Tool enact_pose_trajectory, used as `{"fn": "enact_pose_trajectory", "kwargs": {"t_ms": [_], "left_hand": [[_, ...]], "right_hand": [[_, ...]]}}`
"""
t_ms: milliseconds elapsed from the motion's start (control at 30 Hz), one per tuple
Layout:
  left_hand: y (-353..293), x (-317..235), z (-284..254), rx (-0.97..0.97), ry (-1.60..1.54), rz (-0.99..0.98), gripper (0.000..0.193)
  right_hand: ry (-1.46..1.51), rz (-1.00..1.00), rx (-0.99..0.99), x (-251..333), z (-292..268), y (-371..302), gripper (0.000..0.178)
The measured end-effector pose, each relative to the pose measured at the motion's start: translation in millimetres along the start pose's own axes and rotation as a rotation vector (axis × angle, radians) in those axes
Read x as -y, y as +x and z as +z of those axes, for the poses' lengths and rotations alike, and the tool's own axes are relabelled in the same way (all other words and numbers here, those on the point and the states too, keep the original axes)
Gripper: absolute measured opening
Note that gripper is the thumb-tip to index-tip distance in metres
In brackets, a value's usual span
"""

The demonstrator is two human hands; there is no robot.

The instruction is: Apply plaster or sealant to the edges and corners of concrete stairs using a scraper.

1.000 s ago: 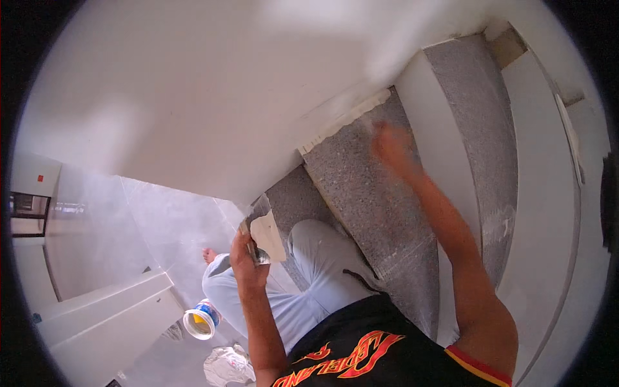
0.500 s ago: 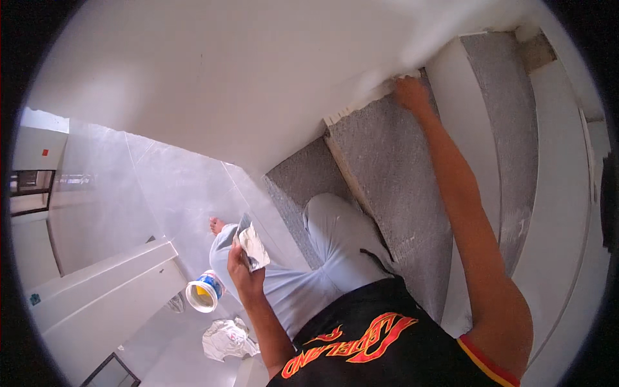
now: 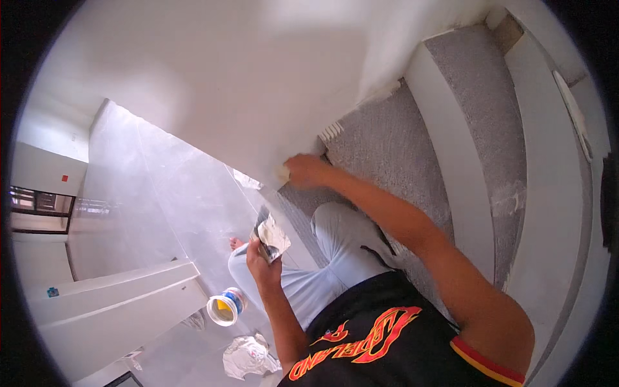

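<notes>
My left hand (image 3: 263, 261) is closed on a flat metal scraper (image 3: 261, 222) with a thick lump of white putty (image 3: 273, 236) on it, held above my left knee. My right hand (image 3: 308, 171) reaches across to the lower corner of the white wall (image 3: 245, 97), beside the lowest stair. Its fingers are closed on a small pale, flat-looking piece (image 3: 283, 172) pressed against the wall edge. Most of that piece is hidden by the hand, so its kind cannot be told. Whitish notched marks (image 3: 331, 132) show where wall and stair meet.
Rough grey stair treads (image 3: 393, 142) with white risers (image 3: 445, 103) curve up to the right. On the grey floor (image 3: 155, 180) stand a white bucket (image 3: 222, 311) with something yellow inside and a crumpled white cloth (image 3: 248, 356). A white ledge (image 3: 129, 290) lies to the left.
My right hand has moved down and left along the wall edge, from the upper tread to the lower corner. My left hand still holds the scraper with putty. The view has shifted slightly.
</notes>
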State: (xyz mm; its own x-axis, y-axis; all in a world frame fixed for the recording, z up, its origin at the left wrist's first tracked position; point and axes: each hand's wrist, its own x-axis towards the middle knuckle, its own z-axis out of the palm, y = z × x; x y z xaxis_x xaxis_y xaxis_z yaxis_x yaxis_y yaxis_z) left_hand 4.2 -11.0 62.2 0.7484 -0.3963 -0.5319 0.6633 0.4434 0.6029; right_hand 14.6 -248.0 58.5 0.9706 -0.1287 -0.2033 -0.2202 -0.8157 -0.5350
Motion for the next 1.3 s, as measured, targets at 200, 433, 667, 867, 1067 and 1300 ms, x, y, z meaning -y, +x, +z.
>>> {"fn": "enact_pose_trajectory", "kwargs": {"t_ms": [200, 433, 667, 867, 1067, 1300], "left_hand": [[6, 14, -20, 0.065, -0.032, -0.136, 0.015], [15, 9, -28, 0.178, -0.105, -0.166, 0.008], [-15, -27, -3, 0.148, -0.142, 0.019, 0.02], [-22, -26, -41, 0.161, -0.231, -0.004, 0.024], [-7, -18, -36, 0.107, -0.14, 0.034, 0.029], [41, 29, -93, 0.051, 0.086, 0.161, 0.009]], "right_hand": [[0.142, -0.413, -0.339, 73, -22, -104, 0.028], [-0.244, -0.169, -0.361, 38, -4, -145, 0.031], [-0.45, 0.395, -0.48, -118, -62, -70, 0.022], [-0.468, 0.419, -0.246, -109, -31, -9, 0.023], [-0.191, 0.081, -0.104, 14, 37, -8, 0.024], [-0.152, -0.72, -0.541, 87, 8, -116, 0.031]]}}
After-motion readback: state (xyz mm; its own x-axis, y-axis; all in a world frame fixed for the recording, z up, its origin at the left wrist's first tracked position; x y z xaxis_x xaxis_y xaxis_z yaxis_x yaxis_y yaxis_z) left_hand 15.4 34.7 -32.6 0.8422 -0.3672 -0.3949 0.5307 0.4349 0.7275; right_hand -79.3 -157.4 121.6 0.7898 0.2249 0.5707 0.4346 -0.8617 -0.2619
